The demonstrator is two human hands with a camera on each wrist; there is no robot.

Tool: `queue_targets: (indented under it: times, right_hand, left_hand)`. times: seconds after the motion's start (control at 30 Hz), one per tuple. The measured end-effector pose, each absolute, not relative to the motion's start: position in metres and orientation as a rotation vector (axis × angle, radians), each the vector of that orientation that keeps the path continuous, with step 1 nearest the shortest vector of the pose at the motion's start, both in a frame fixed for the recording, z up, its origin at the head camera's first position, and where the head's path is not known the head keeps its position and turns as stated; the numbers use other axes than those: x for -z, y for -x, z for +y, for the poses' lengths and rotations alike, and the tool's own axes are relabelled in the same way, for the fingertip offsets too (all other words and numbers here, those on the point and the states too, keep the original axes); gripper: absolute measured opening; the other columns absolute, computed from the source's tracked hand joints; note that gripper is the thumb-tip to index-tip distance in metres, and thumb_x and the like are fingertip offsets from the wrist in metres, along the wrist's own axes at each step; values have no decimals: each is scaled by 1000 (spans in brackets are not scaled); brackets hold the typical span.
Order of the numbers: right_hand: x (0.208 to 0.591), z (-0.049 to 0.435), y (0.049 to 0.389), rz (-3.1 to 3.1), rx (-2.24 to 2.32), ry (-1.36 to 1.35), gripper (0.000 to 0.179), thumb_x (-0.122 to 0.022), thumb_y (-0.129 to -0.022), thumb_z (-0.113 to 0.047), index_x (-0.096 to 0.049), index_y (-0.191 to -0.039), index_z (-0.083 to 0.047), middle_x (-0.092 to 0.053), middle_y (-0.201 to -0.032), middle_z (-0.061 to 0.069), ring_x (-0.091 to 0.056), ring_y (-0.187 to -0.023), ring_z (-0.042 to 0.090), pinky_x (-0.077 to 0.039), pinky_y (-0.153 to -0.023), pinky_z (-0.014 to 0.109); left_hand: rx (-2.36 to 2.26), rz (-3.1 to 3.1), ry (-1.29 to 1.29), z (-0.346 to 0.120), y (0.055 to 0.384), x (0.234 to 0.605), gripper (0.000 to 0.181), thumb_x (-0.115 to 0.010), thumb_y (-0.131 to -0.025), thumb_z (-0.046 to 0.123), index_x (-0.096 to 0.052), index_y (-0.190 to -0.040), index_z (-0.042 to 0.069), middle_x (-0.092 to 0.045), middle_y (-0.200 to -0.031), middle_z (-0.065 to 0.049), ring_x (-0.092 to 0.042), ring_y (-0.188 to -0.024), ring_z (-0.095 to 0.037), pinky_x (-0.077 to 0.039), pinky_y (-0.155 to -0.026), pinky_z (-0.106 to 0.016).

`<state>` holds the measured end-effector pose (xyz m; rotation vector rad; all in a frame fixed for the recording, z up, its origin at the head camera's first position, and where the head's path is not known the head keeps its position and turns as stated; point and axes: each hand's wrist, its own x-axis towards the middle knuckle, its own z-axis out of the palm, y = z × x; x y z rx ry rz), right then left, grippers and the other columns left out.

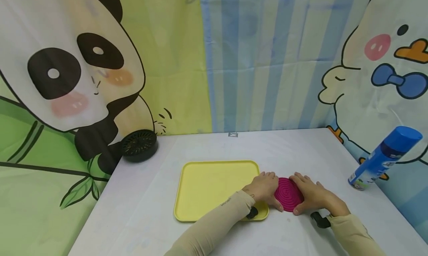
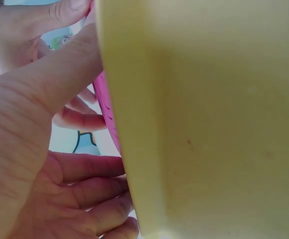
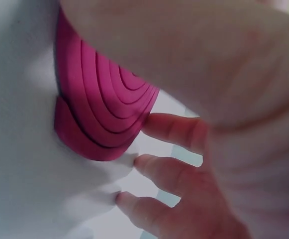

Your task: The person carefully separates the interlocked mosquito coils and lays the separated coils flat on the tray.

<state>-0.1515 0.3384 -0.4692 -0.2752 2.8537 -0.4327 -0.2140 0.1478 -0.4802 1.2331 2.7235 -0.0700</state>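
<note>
A round magenta disc (image 1: 289,194) with spiral rings lies flat on the white table, just right of the yellow tray (image 1: 214,189). My left hand (image 1: 266,187) touches its left edge, with the forearm crossing over the tray's right side. On the opposite side my right hand (image 1: 311,194) spreads thumb and fingers along the disc's right edge. The right wrist view shows the disc's rings (image 3: 104,104) and a step at its outer coil; one fingertip meets the rim. Most of the disc is hidden behind the tray in the left wrist view, where the left fingers (image 2: 94,199) look nearly straight.
A blue spray can (image 1: 384,157) stands at the table's right edge. At the back left corner sits a round black slotted container (image 1: 139,145). Cartoon-printed curtains (image 1: 260,62) hang behind and beside the white table (image 1: 140,211).
</note>
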Motion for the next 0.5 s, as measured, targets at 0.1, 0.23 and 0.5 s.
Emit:
queue_targets:
  times: [0.1,0.23,0.5]
  right_hand:
    - [471,340,152,2845,490,303,124,-97,-57,-46,-33,-147,11,-33,-152,39,-27,-135,69,-27,-96,87]
    - [473,341,154,2837,540,334,133,-98,-56,-45,-23,-147,17,-35,-150,38,-24,-137,69,-26,-96,87]
    - [477,343,162,2835,623,360,136,-100,-51,-45,-24,-145,16,-47,-138,30,-25,-137,66,-25,-95,89]
  left_hand:
    - [44,2709,-1223,151,214,478,91,-82,-66,73,-58,-133,17,-59,-121,8,-52,-118,-5,-36,-116,-24]
    - [17,2687,-1219,156,215,477,89,-85,-64,69,-59,-130,16,-57,-116,8,-50,-113,-5,-36,-115,-21]
    - [-64,2686,-1172,160,223,483,101,-90,-58,67,-52,-132,11,-51,-114,5,-49,-108,-5,-38,-113,-18]
